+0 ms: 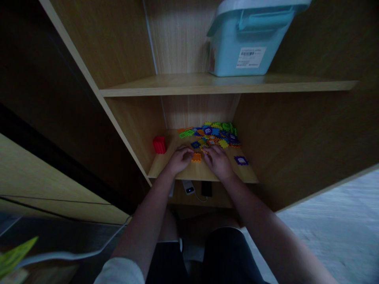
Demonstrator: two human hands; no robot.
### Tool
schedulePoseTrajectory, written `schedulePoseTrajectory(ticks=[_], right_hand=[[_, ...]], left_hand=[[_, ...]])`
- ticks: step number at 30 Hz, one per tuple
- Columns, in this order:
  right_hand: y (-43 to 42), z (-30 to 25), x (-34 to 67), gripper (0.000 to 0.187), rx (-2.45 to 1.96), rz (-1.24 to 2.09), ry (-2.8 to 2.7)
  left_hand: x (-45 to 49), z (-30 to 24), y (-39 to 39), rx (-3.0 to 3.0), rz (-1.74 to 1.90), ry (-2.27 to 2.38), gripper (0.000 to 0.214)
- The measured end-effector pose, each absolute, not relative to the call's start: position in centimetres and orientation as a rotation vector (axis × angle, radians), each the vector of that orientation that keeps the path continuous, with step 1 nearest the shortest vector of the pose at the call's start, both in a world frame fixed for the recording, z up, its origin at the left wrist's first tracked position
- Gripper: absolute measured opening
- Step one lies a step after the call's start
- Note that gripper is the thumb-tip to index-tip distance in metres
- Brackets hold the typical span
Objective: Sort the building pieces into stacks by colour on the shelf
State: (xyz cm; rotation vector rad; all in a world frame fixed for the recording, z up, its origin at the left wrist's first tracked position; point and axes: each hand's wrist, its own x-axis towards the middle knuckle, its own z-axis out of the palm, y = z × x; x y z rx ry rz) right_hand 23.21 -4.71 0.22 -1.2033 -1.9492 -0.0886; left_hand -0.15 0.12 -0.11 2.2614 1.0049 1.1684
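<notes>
Low in the wooden cabinet, an orange interlocking plastic tile [196, 157] with notched edges lies on the shelf board between my two hands. My left hand [180, 158] is closed, its curled fingertips at the tile's left edge. My right hand [219, 161] pinches a small orange piece, mostly covered by the fingers, just above and right of that tile. Behind the hands spreads a pile of colourful interlocking pieces [224, 143] in green, blue, purple, yellow and orange. A red block of pieces [159, 145] stands to the left, and a purple piece [241, 160] lies to the right.
A light blue lidded box [245, 43] stands on the upper shelf [177, 88], above my hands. Cabinet walls close in on both sides. Under the lower board are a white device [188, 187] with a cable and a dark box [206, 188].
</notes>
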Motion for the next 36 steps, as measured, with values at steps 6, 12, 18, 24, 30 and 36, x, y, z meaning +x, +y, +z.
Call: schedulePoseTrajectory(ticks=[6, 12, 18, 24, 30, 36], right_hand=[[-5.6, -0.2, 23.3, 0.035, -1.086, -0.171, -2.164], [-5.4, -0.4, 23.2, 0.041, -1.053, -0.135, -2.266], [-5.3, -0.3, 22.8, 0.042, -1.026, -0.075, -2.295], [-5.2, -0.3, 22.3, 0.038, -0.975, -0.132, -2.319], [-5.3, -0.3, 22.3, 0.041, -0.844, -0.281, -2.243], [-5.1, 0.1, 22.3, 0.03, -0.859, -0.289, -2.143]], left_hand=[[-0.3, 0.7, -0.3, 2.215, 1.218, 0.843, 0.022], [-0.4, 1.2, -0.8, 2.176, 1.186, 0.748, 0.024], [-0.3, 1.2, -0.8, 2.149, 1.225, 0.753, 0.017], [-0.3, 1.0, -0.7, 2.132, 1.246, 0.77, 0.014], [-0.1, 0.7, -0.6, 2.262, 1.366, 0.996, 0.02], [0.2, 0.7, -1.0, 2.435, 1.362, 1.011, 0.025]])
